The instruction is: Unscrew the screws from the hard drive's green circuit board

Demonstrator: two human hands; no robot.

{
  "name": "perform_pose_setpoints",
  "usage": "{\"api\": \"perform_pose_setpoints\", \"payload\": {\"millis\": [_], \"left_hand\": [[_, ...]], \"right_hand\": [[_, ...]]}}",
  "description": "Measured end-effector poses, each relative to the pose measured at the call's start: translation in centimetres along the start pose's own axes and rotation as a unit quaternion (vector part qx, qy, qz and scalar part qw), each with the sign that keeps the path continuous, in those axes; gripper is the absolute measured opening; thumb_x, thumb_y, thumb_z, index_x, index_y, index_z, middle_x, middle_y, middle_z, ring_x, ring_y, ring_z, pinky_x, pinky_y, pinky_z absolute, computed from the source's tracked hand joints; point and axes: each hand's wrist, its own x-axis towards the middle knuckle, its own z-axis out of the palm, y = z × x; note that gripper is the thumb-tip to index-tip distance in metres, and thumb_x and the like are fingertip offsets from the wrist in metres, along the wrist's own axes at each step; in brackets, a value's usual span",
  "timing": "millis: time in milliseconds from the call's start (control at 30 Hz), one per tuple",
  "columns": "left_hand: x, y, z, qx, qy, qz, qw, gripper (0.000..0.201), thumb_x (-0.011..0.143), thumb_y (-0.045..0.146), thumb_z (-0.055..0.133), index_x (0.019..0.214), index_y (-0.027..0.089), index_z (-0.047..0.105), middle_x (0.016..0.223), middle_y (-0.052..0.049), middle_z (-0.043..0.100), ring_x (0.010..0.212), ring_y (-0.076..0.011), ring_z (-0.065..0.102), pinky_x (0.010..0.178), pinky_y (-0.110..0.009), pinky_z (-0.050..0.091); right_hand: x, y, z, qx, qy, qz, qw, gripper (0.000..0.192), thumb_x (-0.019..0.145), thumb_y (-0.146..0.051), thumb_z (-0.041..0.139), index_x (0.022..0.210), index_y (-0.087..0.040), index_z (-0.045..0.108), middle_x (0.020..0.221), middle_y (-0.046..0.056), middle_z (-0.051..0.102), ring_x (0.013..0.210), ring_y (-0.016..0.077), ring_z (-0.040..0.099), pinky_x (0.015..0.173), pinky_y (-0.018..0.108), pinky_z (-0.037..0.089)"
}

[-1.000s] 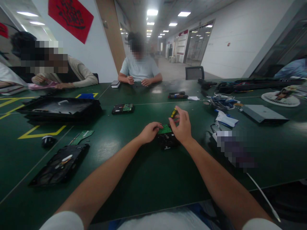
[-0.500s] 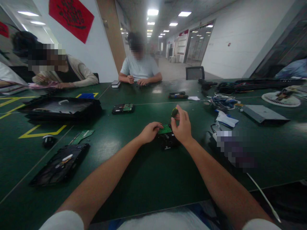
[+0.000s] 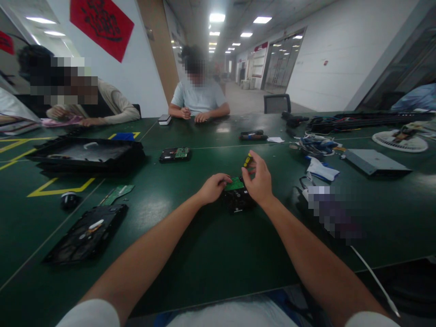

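green table (image 3: 190, 254), black device (image 3: 236, 200) between left hand (image 3: 211, 188) touching its board (image 3: 235, 183), and right hand (image 3: 259, 180) gripping yellow tool (image 3: 247, 160)

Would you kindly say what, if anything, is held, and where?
The right hand holds a yellow-and-black tool by its handle. The left hand is at a black, green-boarded device; whether it grips is unclear.

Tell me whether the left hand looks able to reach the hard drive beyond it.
Probably yes: just green tabletop shows between left hand and hard drive, though that hand is at a circuit board.
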Motion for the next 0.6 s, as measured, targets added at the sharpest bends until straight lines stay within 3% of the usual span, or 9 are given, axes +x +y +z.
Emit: {"api": "perform_pose_setpoints", "payload": {"millis": [133, 367, 600], "left_hand": [[0.01, -0.07, 0.03, 0.001, 0.001, 0.004, 1.000, 0.027, 0.093, 0.009, 0.053, 0.107, 0.021, 0.072, 0.125, -0.008, 0.068, 0.120, -0.0229, 0.063, 0.111, -0.047, 0.047], [-0.01, -0.21, 0.10, 0.004, 0.006, 0.008, 1.000, 0.027, 0.093, 0.009, 0.052, 0.108, 0.021, 0.071, 0.125, -0.008, 0.068, 0.120, -0.0227, 0.062, 0.110, -0.047, 0.047], [0.01, -0.29, 0.14, 0.004, 0.006, 0.009, 1.000, 0.027, 0.093, 0.008, 0.051, 0.107, 0.021, 0.071, 0.124, -0.008, 0.069, 0.119, -0.0229, 0.063, 0.110, -0.047, 0.047]], "right_hand": [[0.02, 0.11, -0.03, 0.003, -0.005, 0.000, 1.000, 0.062, 0.096, -0.031, 0.057, 0.154, -0.026, 0.035, 0.136, 0.014, 0.057, 0.101, 0.0254, 0.065, 0.082, 0.044, 0.063], [0.02, 0.29, 0.18, 0.012, -0.036, -0.002, 0.999, 0.064, 0.098, -0.028, 0.054, 0.156, -0.027, 0.029, 0.148, 0.013, 0.052, 0.114, 0.0275, 0.064, 0.095, 0.048, 0.058], [0.10, 0.24, 0.13, 0.006, -0.046, -0.001, 0.999, 0.065, 0.097, -0.029, 0.054, 0.157, -0.028, 0.029, 0.142, 0.012, 0.056, 0.104, 0.0268, 0.064, 0.094, 0.049, 0.056]]}}
